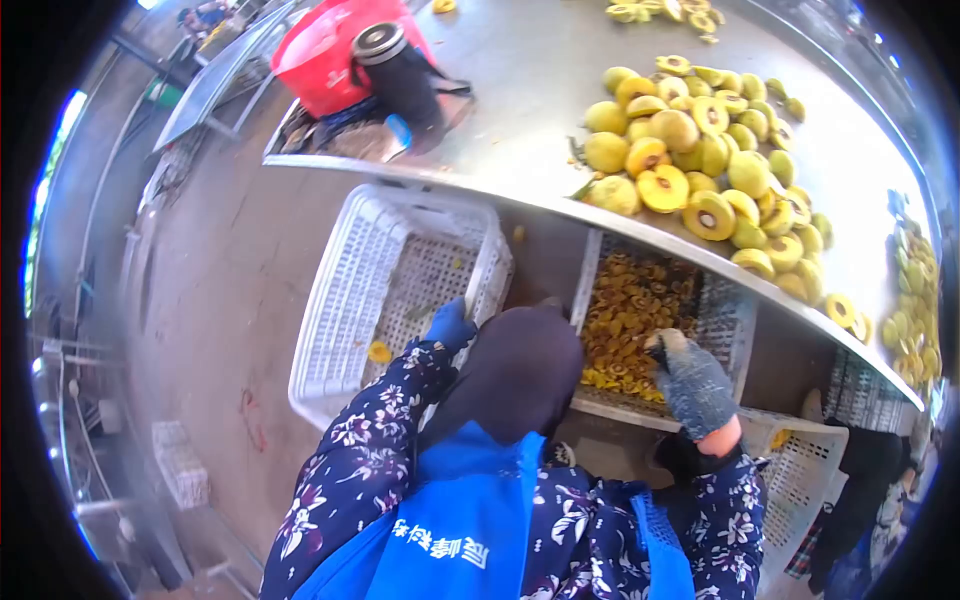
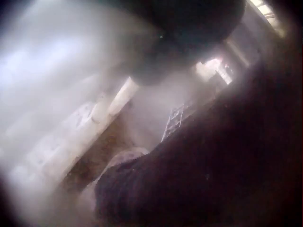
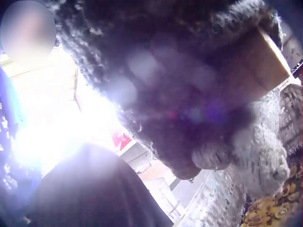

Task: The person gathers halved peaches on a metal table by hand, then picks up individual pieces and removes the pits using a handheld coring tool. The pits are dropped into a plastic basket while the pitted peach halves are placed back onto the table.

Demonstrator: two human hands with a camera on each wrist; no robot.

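Note:
In the head view the left hand (image 1: 452, 325), in a blue glove, is at the inner side rim of a white basket (image 1: 325, 300); its fingers are hidden. The left wrist view is dark and blurred. The right hand (image 1: 692, 382), in a worn grey glove, hangs over a crate (image 1: 742, 350) of small yellow-brown pieces (image 1: 625, 320). Seen from the right wrist, its gloved fingers (image 3: 213, 156) curl round a flat, tan, wooden-looking piece (image 3: 258, 68); the rest of that piece is hidden.
Halved yellow-green fruit (image 1: 710, 170) lies piled on the metal table (image 1: 520, 130), beside a dark flask (image 1: 400, 75) and a red bag (image 1: 325, 50). A knee (image 1: 525, 365) stands between basket and crate. Another white basket (image 1: 800, 480) is at the right.

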